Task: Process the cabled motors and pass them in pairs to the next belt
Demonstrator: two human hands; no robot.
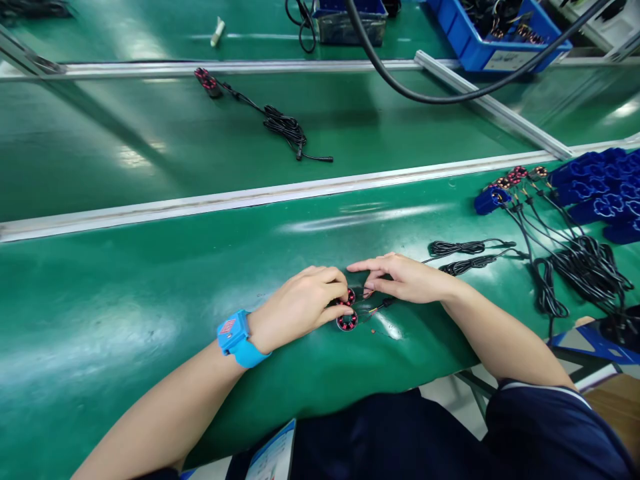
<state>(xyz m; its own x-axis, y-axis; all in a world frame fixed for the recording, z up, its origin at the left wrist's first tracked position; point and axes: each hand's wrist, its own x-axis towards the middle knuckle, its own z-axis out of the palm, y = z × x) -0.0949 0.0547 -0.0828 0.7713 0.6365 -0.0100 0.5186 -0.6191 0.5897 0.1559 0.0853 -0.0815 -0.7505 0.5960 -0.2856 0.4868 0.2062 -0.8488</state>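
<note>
Two ring-shaped motor stators with red copper windings lie close together on the green bench mat. My left hand point(307, 300), with a blue wrist strap point(237, 337) behind it, curls its fingers and thumb round them. The nearer stator point(347, 322) shows below the thumb; the farther stator point(351, 296) is partly hidden by the fingertips. To their right, my right hand point(407, 277) has its index finger stretched out, while the thumb and curled fingers close on thin wires point(369, 292) by the stators. A black cable end point(387, 303) with coloured leads runs from the nearer stator.
Bundled black cables point(457, 248) lie right of my right hand. Farther right are several wired stators point(517, 175), blue plastic housings point(595, 180) and a cable heap point(590, 267). Beyond the white rail point(225, 198) lies another cabled stator point(207, 81). A thick black cable point(425, 99) hangs overhead.
</note>
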